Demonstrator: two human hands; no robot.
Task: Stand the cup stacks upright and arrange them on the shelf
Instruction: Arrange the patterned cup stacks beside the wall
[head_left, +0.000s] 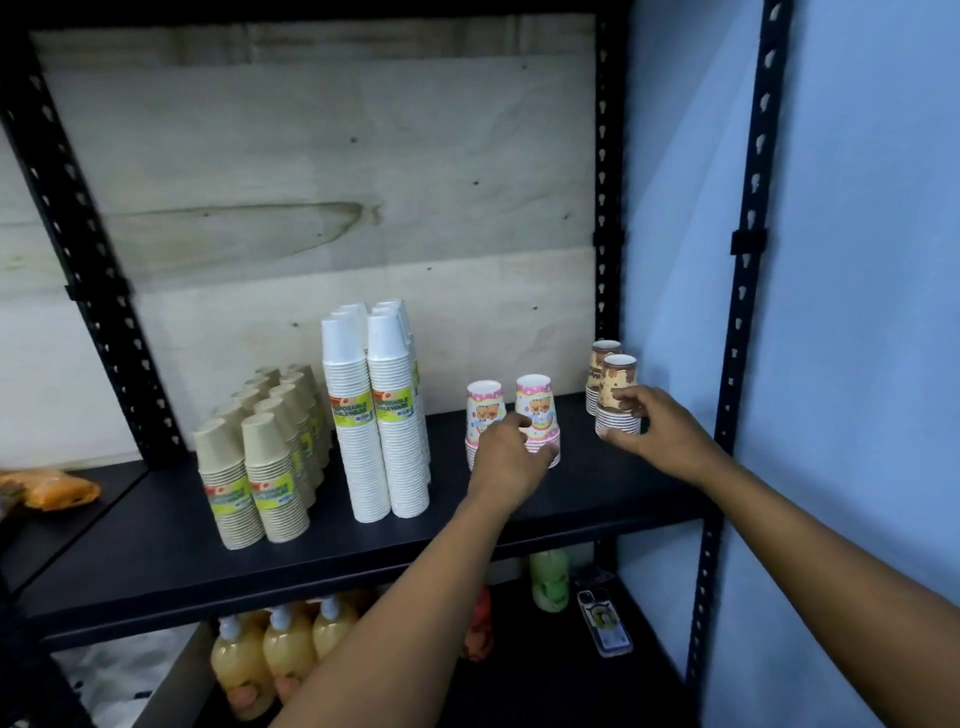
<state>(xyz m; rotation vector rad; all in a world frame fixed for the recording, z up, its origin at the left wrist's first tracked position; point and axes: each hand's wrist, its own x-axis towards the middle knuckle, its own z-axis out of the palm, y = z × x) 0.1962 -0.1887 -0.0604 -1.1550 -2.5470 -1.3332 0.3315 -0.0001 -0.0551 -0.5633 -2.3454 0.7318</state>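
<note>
**Mia:** The black shelf (363, 551) stands by a blue wall (857, 312). How do you move the stacks well?

**Ben:** I think you hold them low and slide slowly, so they do not tip.

**Mia:** And the fingers?

**Ben:** The left hand (511, 457) curls round the bottom of a pink cup stack (537, 405). The right hand (649, 431) pinches a brown cup stack (618, 382) low down. Both stacks stand up. Tall white stacks (376, 415) stand far left of the fingers.

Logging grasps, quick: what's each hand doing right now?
Left hand: grips the right pink cup stack.
Right hand: grips the nearer brown cup stack.
</note>
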